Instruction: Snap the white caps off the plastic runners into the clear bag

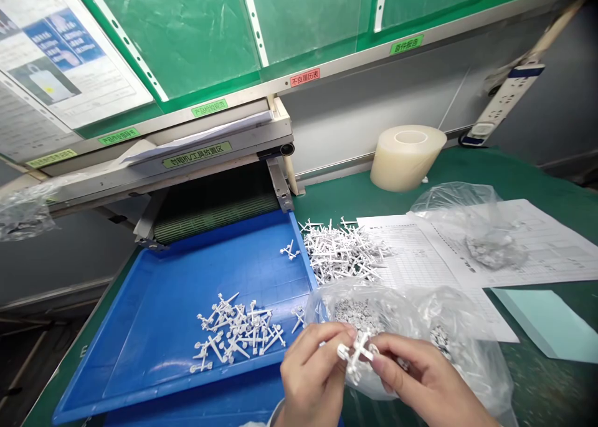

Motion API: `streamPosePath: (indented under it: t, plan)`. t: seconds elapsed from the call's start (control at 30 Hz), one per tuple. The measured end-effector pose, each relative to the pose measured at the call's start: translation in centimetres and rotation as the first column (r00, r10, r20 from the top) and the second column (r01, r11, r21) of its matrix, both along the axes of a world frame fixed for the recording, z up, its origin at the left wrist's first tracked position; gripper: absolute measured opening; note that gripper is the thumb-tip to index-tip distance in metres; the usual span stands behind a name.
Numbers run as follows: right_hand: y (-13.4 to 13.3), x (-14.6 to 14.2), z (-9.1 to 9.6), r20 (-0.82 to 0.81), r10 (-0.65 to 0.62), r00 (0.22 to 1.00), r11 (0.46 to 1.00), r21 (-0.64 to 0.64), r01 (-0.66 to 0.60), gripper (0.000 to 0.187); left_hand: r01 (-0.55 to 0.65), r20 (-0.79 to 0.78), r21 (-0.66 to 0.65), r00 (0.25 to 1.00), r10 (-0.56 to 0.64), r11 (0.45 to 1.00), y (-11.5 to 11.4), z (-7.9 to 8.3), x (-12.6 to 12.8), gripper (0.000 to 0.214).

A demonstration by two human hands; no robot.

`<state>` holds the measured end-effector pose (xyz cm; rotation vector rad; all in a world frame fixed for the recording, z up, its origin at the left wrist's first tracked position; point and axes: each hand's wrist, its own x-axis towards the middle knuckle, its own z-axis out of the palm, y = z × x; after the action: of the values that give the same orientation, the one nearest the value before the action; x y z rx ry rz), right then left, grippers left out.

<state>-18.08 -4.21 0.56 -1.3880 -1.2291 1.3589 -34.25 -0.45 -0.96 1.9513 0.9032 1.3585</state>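
Observation:
Between my fingertips is a small white cross-shaped plastic part with round knobs at its ends. My left hand pinches it from the left, and my right hand grips an arm of it from the right. Just behind and below the hands lies an open clear plastic bag full of small light pieces. In the blue tray to the left is a heap of similar white crosses. Beyond the bag, a pile of white stick-like parts rests on the green table.
A conveyor belt ends over the tray's far side. Printed sheets, another clear bag and a pale blue paper lie at right. A large tape roll stands at the back, near a power strip.

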Motion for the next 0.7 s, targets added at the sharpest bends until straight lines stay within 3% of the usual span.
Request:
streamPosePath:
  t: [0.1,0.2,0.3,0.47,0.57,0.63,0.7]
  plan:
    - [-0.6,0.2,-0.7,0.189,-0.162,0.969,0.975,0.180,0.128,0.023,-0.070,0.090,-0.145,0.992,0.084,0.987,0.1,0.1,-0.2,0.030]
    - [-0.9,0.6,-1.4,0.189,-0.224,0.956,0.970,0.134,0.201,0.023,-0.150,0.103,-0.256,0.978,0.182,0.955,0.3,0.5,-0.4,0.023]
    - [-1.1,0.8,-1.6,0.202,-0.265,0.943,0.957,0.173,0.232,0.019,-0.210,0.067,-0.358,0.966,0.249,0.910,0.2,0.5,-0.4,0.019]
    - [-1.2,0.7,-1.5,0.177,-0.299,0.938,0.939,0.229,0.256,0.014,-0.244,0.009,-0.431,0.961,0.275,0.869,0.1,0.1,-0.1,0.031]
    - [-1.0,0.6,-1.4,0.087,-0.302,0.949,0.949,0.119,0.291,0.014,-0.174,0.009,-0.390,0.981,0.192,0.904,0.4,0.4,0.0,0.026]
    - [-0.7,0.8,-1.3,-0.118,-0.279,0.953,0.960,-0.064,0.273,0.022,-0.131,0.007,-0.369,0.990,0.143,0.920,0.5,0.6,0.0,0.020]
    - [-0.3,1.0,-1.1,-0.376,-0.269,0.887,0.952,-0.246,0.184,0.030,-0.105,0.013,-0.376,0.993,0.119,0.920,0.5,0.6,0.0,0.017]
